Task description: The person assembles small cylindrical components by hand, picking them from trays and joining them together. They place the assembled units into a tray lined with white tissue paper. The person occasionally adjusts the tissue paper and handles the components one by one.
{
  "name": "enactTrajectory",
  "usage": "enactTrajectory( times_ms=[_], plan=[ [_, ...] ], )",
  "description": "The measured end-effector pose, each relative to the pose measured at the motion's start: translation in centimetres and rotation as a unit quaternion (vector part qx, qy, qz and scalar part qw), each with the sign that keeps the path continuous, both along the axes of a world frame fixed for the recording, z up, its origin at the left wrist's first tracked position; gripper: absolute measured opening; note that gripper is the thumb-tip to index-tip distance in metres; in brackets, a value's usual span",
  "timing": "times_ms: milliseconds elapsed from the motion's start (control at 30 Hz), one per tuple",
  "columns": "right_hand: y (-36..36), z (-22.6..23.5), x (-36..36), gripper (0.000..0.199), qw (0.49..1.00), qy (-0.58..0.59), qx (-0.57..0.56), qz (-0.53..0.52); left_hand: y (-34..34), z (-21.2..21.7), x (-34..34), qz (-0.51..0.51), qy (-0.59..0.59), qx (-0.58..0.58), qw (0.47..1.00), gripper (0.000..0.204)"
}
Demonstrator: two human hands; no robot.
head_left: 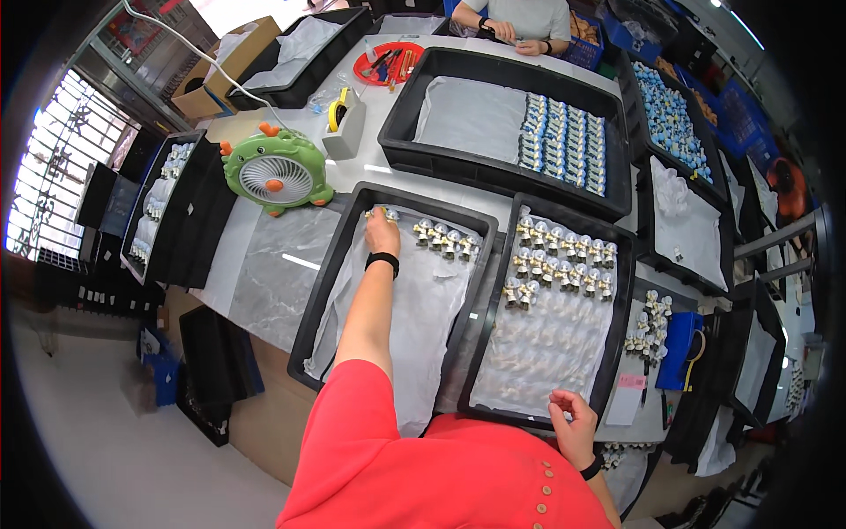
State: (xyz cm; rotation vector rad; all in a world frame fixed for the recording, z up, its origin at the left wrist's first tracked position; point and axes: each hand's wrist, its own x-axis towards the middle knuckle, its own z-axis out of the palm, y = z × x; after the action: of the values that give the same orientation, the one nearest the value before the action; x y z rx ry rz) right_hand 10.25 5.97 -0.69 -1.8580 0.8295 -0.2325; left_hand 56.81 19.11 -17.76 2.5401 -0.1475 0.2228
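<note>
I'm in a coral-red short-sleeve top [423, 467] that fills the bottom middle of the frame, with a row of small round buttons [539, 494] down the lower right. There's a black band [382, 259] on my left wrist and another black band [592, 468] on my right wrist.

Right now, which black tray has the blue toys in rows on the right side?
The big far tray, behind the two trays with silvery figures. Its blue toys fill only the right end; grey lining covers the rest.
</note>
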Motion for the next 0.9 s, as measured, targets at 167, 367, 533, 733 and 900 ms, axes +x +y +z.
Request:
enactTrajectory(
  times_ms=[167, 367, 533, 733, 900],
  plan=[
    [0.1, 0.1, 0.6, 0.018, 1.000, 0.010, -0.017, 0.011, 0.8, 0.2, -0.2, -0.008, -0.075, 0.012, 0.997, 0.022],
    [-1.1, -2.0, 2.2, 0.017, 0.999, 0.023, -0.003, 0.035, 1.7, 1.0, -0.2, -0.029, -0.008, 0.019, 0.999, 0.025],
    [-3.5, -10.1, 3.2, 0.016, 0.984, 0.039, 0.172, -0.026, 1.0, 0.5, -0.4, -0.009, 0.028, -0.009, 1.000, 0.027],
    [-6.2, -13.1, 9.3, 0.028, 0.998, -0.009, 0.049, -0.033, 2.0, 0.9, -3.8, -0.081, -0.019, -0.035, 0.996, 0.034],
    [-7.1, -12.4, 14.1, 0.053, 0.984, -0.007, -0.178, 0.032, 2.0, 3.0, -8.6, -0.253, 0.128, -0.033, 0.958, 0.028]
  ],
)
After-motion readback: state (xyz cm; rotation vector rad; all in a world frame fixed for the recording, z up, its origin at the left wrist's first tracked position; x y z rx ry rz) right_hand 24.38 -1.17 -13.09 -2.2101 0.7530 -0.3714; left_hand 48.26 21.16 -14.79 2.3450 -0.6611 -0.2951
